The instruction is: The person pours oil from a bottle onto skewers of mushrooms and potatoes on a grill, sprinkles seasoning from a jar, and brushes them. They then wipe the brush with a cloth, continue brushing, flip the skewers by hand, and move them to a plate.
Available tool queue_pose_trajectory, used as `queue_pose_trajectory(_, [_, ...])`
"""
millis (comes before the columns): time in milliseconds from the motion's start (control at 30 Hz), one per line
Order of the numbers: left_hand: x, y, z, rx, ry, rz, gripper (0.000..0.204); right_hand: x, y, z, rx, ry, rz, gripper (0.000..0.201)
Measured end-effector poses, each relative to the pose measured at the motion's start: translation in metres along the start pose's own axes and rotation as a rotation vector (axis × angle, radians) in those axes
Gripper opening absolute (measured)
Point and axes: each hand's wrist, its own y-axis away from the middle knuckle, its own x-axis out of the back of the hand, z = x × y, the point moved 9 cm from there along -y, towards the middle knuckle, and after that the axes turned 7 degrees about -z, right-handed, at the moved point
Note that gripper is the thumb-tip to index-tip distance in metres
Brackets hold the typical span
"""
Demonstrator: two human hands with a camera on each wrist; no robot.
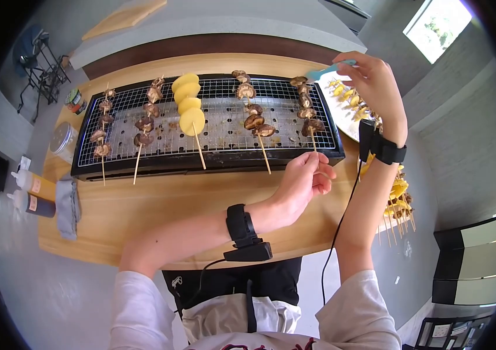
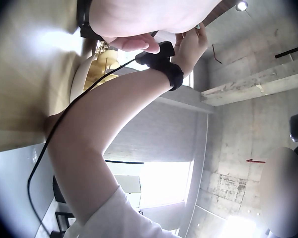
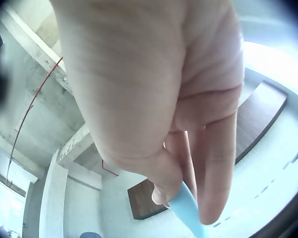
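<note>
My left hand (image 1: 297, 185) pinches the bare stick end of the rightmost mushroom skewer (image 1: 305, 100) between thumb and finger. That skewer lies across the wire rack of a black grill (image 1: 219, 162), its stick pointing toward me. Above the grill's far right corner, my right hand (image 1: 370, 81) grips a light blue basting brush (image 1: 331, 70), whose head is right at the skewer's far mushroom. The right wrist view shows the brush's blue handle (image 3: 185, 208) between thumb and fingers. In the left wrist view my left hand (image 2: 149, 20) hides the skewer.
More mushroom skewers (image 1: 254, 119) and one potato-slice skewer (image 1: 190, 105) lie on the rack. A white plate (image 1: 344, 122) of skewers stands at the right. Sauce bottles (image 1: 35, 204), a jar (image 1: 63, 140), a can (image 1: 75, 101) and a grey cloth (image 1: 68, 209) are at the left.
</note>
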Motion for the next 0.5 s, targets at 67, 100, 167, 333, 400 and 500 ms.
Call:
queue_pose_trajectory(67, [0.000, -0.001, 0.001, -0.001, 0.011, 0.004, 0.023, -0.003, 0.003, -0.002, -0.014, -0.198, -0.042, 0.014])
queue_pose_trajectory(100, [0.001, 0.000, 0.001, 0.004, 0.017, 0.008, 0.023, -0.001, 0.005, -0.006, -0.012, -0.198, -0.042, 0.014])
queue_pose_trajectory(167, [0.001, 0.001, 0.001, 0.006, 0.022, 0.014, 0.023, 0.000, 0.010, -0.018, -0.005, -0.245, -0.108, 0.012])
queue_pose_trajectory(333, [0.000, 0.001, 0.001, 0.015, 0.049, 0.023, 0.018, 0.016, 0.030, -0.036, -0.019, -0.227, -0.218, 0.009])
queue_pose_trajectory(400, [0.001, 0.001, 0.000, 0.022, 0.050, 0.027, 0.017, 0.019, 0.037, -0.040, -0.056, -0.282, -0.222, 0.009])
queue_pose_trajectory(500, [0.001, 0.001, 0.000, 0.016, 0.053, 0.024, 0.017, 0.023, 0.040, -0.041, -0.062, -0.271, -0.209, 0.010])
